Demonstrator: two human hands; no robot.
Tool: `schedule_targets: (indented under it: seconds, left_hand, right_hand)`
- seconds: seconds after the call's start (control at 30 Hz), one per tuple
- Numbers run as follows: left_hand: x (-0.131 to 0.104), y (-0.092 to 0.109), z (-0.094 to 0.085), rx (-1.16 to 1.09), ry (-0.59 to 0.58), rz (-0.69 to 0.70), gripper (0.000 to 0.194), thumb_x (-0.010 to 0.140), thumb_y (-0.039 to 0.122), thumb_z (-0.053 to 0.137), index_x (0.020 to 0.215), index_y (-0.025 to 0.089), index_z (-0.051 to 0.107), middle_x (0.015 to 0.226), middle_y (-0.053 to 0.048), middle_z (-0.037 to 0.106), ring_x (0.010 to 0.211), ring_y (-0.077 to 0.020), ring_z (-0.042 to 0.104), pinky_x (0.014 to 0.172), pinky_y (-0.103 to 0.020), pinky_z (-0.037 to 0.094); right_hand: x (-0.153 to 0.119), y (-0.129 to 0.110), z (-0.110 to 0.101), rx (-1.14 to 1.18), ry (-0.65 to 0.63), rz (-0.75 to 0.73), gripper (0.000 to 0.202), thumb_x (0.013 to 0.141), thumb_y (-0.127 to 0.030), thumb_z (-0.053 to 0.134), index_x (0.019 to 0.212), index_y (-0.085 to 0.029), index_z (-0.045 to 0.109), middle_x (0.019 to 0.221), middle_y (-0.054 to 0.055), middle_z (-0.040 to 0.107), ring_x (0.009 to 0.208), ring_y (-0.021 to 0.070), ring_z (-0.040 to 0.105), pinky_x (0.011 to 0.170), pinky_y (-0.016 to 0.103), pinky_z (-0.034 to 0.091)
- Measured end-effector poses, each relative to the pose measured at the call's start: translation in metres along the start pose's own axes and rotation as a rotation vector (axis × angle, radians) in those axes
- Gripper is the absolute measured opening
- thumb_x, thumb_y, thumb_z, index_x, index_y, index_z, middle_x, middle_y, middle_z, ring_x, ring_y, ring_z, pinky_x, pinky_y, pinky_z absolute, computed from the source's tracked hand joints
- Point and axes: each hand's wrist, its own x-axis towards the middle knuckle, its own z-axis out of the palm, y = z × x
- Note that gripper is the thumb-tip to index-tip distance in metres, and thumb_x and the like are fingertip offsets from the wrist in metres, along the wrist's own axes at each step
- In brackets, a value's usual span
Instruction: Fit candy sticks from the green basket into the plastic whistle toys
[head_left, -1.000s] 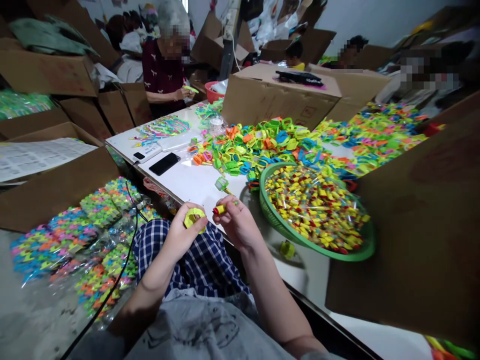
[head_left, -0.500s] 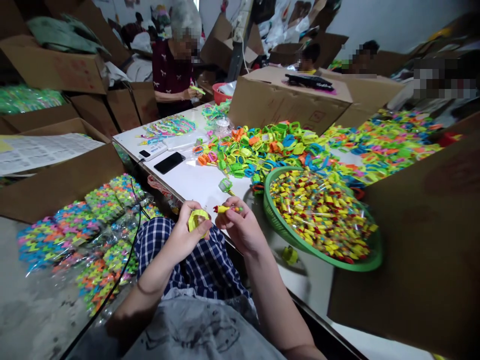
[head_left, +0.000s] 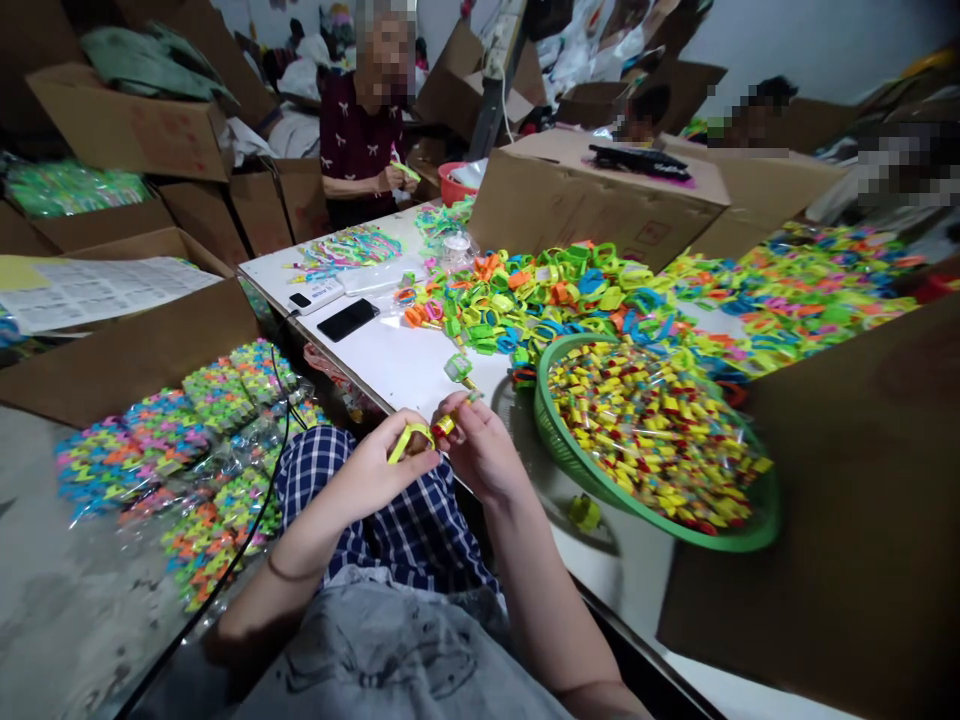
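Observation:
My left hand (head_left: pixel 386 462) is closed on a yellow plastic band (head_left: pixel 409 438), curved like a ring. In my right hand (head_left: pixel 484 450) is a small yellow and red piece (head_left: pixel 445 425), pinched by the fingers; its red end is at the band's right side. Whether the two pieces touch I cannot tell. A green basket (head_left: pixel 581 474) at the right holds many similar yellow and red pieces in clear wrap. Behind it spreads a heap of coloured plastic bands (head_left: pixel 540 290). A green piece with a clear cover (head_left: pixel 457 367) lies on the table just beyond my hands.
A black phone (head_left: pixel 348 320) and a white device (head_left: pixel 319 296) lie on the white table (head_left: pixel 390 360). Cardboard boxes (head_left: pixel 585 200) stand behind and at the right. Bagged coloured pieces (head_left: pixel 165 435) cover the floor at left, crossed by a cable. Across the table a person (head_left: pixel 360 140) handles a green piece.
My hands have come closer together, and the yellow and red piece is now beside the band. The band is turned more edge-on. The whole view has shifted slightly.

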Motion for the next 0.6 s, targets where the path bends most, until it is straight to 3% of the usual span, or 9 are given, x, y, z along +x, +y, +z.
schedule_targets:
  seconds: [0.6]
  left_hand:
    - [-0.0077, -0.0012, 0.0008, 0.076, 0.028, -0.024, 0.024, 0.074, 0.039, 0.068, 0.079, 0.019, 0.056, 0.067, 0.004, 0.050, 0.059, -0.0112, 0.043, 0.057, -0.023, 0.033]
  right_hand:
    - [-0.0083, 0.0026, 0.0059, -0.085, 0.020, 0.041, 0.043, 0.061, -0.056, 0.078, 0.074, -0.019, 0.060, 0.053, -0.006, 0.046, 0.049, 0.0075, 0.039, 0.050, 0.021, 0.034]
